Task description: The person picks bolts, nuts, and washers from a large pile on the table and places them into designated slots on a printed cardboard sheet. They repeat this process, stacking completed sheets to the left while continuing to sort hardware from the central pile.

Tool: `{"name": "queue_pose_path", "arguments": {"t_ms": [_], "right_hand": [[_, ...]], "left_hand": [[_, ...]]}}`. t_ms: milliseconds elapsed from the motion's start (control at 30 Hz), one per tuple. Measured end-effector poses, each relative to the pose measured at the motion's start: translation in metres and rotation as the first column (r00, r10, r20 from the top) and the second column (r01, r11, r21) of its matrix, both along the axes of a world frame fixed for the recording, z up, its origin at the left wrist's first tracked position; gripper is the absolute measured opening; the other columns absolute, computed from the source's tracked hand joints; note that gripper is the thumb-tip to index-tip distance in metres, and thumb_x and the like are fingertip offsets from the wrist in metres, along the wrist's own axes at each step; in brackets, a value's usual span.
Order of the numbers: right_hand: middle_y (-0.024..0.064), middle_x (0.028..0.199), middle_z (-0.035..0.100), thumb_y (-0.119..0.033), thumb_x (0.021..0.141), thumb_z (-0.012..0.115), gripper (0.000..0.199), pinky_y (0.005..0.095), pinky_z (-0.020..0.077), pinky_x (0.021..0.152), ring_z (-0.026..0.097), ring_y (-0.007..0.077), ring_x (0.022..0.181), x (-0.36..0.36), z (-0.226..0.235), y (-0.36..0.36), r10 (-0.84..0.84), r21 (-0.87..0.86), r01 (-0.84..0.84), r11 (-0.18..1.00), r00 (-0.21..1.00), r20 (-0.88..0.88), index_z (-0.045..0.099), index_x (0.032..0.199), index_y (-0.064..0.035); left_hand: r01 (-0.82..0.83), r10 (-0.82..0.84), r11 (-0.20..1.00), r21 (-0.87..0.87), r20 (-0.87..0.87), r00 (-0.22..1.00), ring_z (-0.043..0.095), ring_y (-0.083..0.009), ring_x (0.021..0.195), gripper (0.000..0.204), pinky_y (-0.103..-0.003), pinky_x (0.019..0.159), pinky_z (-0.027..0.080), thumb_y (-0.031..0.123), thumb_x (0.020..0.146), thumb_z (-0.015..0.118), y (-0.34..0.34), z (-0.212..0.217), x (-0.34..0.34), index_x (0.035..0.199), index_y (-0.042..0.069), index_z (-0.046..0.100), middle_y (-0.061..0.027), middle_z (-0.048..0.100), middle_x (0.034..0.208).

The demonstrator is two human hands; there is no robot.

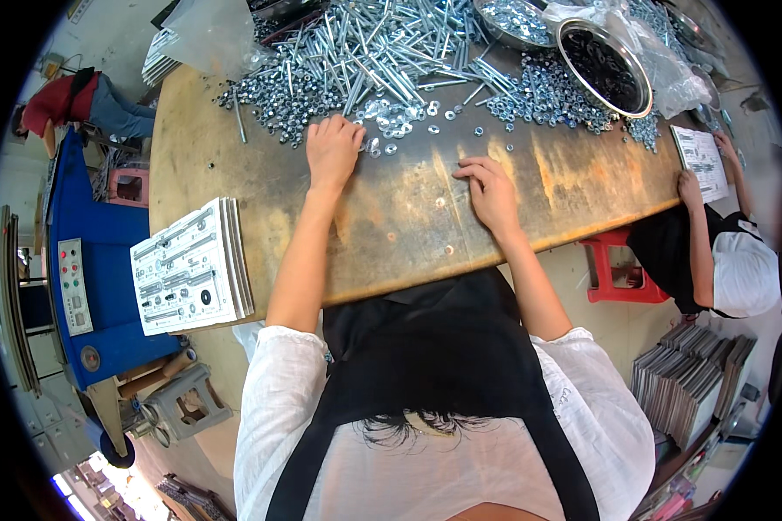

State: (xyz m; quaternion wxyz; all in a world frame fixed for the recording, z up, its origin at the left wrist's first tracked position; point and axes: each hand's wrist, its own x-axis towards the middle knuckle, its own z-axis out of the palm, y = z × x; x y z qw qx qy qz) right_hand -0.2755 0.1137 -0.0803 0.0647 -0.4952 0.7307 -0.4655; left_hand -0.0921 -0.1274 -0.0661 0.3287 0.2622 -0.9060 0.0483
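At the left of the frame, the table (408, 226) ended in a curved edge, with a stack of printed sheets (178, 269) jutting past its lower corner. Worn surface stretched from that stack to the left hand (332, 149), between the two hands, and onward from the right hand (491, 189) toward the right; the near edge crossed beneath both forearms.

The left hand's fingers were bent and close together at the border of the washers (393, 120) (whether they pinched one, I could not tell). Those washers lay in the upper centre, flat, silvery and ring-shaped, overlapping in a loose patch with a few strays. The right hand was loosely curled near the table's middle, index finger and thumb pointing left; whether their tips met was unclear.

Small nuts (274, 95) were heaped left of the washers, shiny metal rods (382, 48) lay crisscrossed above, and a steel bowl (647, 108) of black pieces stood at upper right.

A person (61, 108) in red bent beyond a blue machine (104, 252) at left. The tabletop was brown with rubbed yellowish patches. At right, near a red stool (619, 282), a co-worker (747, 273) held a printed sheet (702, 161).
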Motion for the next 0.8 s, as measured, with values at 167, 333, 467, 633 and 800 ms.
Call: {"name": "queue_pose_path", "arguments": {"t_ms": [167, 333, 467, 633, 800], "right_hand": [[0.0084, 0.105, 0.069, 0.006, 0.083, 0.059, 0.020, 0.0365, 0.0521, 0.087, 0.065, 0.0289, 0.100, 0.001, -0.001, -0.001, -0.003, -0.009, 0.002, 1.000, 1.000, -0.009, 0.073, 0.090, -0.0061], [0.0081, 0.105, 0.069, 0.006, 0.082, 0.059, 0.020, 0.0360, 0.0521, 0.087, 0.065, 0.0286, 0.100, 0.001, -0.001, -0.001, 0.008, -0.006, -0.008, 1.000, 0.999, -0.033, 0.073, 0.090, -0.0064], [0.0080, 0.105, 0.069, 0.006, 0.083, 0.059, 0.020, 0.0358, 0.0521, 0.087, 0.065, 0.0286, 0.100, 0.000, -0.004, -0.002, 0.008, -0.003, -0.008, 1.000, 0.999, -0.042, 0.073, 0.090, -0.0067], [0.0078, 0.106, 0.069, 0.006, 0.083, 0.059, 0.020, 0.0359, 0.0519, 0.087, 0.065, 0.0288, 0.101, 0.001, -0.002, -0.001, 0.003, 0.010, -0.003, 1.000, 0.999, -0.052, 0.073, 0.091, -0.0071], [0.0077, 0.105, 0.069, 0.006, 0.083, 0.060, 0.021, 0.0361, 0.0519, 0.087, 0.065, 0.0287, 0.101, 0.001, -0.002, -0.001, 0.006, 0.008, -0.005, 1.000, 1.000, -0.030, 0.073, 0.091, -0.0072]], "left_hand": [[0.062, -0.062, 0.997, -0.040, -0.007, 0.998, 0.057, -0.0174, 0.079, 0.012, -0.034, 0.070, 0.039, 0.022, 0.078, 0.078, 0.017, -0.015, 0.012, 0.080, 0.016, 0.067, 0.0021, 0.058, 0.081], [0.045, -0.040, 0.992, 0.116, -0.047, 0.998, 0.057, -0.0194, 0.084, 0.014, -0.035, 0.074, 0.039, 0.024, 0.078, 0.078, 0.023, -0.017, 0.017, 0.084, 0.016, 0.069, 0.0006, 0.058, 0.087], [0.126, -0.119, 0.968, 0.216, -0.042, 0.992, 0.057, -0.0203, 0.089, 0.016, -0.036, 0.077, 0.039, 0.026, 0.079, 0.078, 0.028, -0.006, 0.012, 0.091, 0.017, 0.073, -0.0003, 0.059, 0.090], [0.104, -0.168, 0.936, 0.335, 0.169, 0.971, 0.056, -0.0216, 0.095, 0.017, -0.036, 0.084, 0.039, 0.031, 0.085, 0.075, 0.026, 0.000, -0.005, 0.096, 0.018, 0.075, -0.0014, 0.061, 0.094], [0.049, -0.202, 0.924, 0.379, 0.375, 0.905, 0.057, -0.0224, 0.105, 0.016, -0.037, 0.089, 0.039, 0.028, 0.083, 0.076, 0.017, 0.016, -0.019, 0.093, 0.016, 0.072, -0.0018, 0.062, 0.100]]}}
